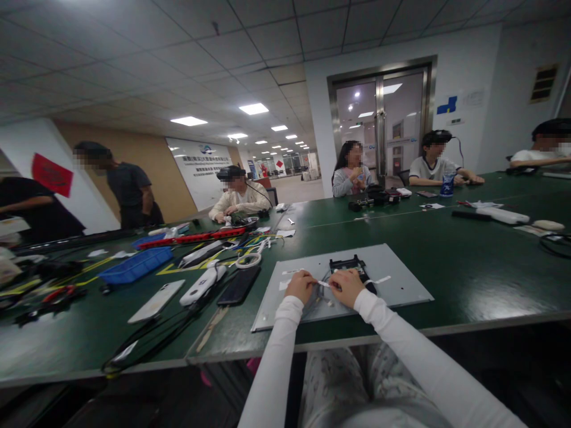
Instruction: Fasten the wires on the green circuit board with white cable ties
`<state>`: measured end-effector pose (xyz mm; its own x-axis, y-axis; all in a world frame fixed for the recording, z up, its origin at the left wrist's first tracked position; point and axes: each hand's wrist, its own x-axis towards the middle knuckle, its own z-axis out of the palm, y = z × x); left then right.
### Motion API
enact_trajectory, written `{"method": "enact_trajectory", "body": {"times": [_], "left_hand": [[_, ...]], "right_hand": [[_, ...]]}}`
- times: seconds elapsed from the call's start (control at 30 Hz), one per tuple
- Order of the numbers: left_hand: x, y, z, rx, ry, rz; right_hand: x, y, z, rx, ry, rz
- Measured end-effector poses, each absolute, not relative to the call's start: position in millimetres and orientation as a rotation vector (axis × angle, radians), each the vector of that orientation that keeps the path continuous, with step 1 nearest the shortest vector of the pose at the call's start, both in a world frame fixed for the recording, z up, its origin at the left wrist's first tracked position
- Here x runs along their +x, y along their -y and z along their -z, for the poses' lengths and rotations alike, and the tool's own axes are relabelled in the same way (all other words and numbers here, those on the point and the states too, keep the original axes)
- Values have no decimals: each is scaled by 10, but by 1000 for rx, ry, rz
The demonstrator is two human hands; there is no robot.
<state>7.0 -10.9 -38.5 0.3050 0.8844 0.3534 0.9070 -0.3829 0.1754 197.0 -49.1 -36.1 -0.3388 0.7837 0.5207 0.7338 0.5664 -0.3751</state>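
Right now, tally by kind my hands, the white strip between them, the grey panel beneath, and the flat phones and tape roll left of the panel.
Hands: 2, the left hand and right hand
White strip: 1
Grey panel: 1
Flat phones: 2, a white phone and a black phone
Tape roll: 1
Total: 7

Black device (344, 262) partly hidden by right hand (348, 287); wall sign's lower lettering (206, 173) blurred; left-edge person (42, 208) cut off.

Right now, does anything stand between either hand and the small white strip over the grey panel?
Nothing visible does: the left hand and the right hand meet the small white strip at either end. The black part lies on the grey panel beyond the right hand, not in between.
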Motion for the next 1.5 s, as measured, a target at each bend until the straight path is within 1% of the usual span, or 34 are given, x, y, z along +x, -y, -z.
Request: {"method": "enact_trajectory", "body": {"times": [0.2,0.33,0.63,1.5], "left_hand": [[96,134,368,-2513,1714,624],[144,209,309,-2550,1628,639],[214,341,191,-2656,1560,560],[185,265,272,-2680,1440,578]], "right_hand": [[1975,501,355,-1212,2140,-109],[1979,498,361,-1212,2160,-98],[1979,503,344,-1234,2159,-103],[1999,472,366,-1190,2076,-89]]}}
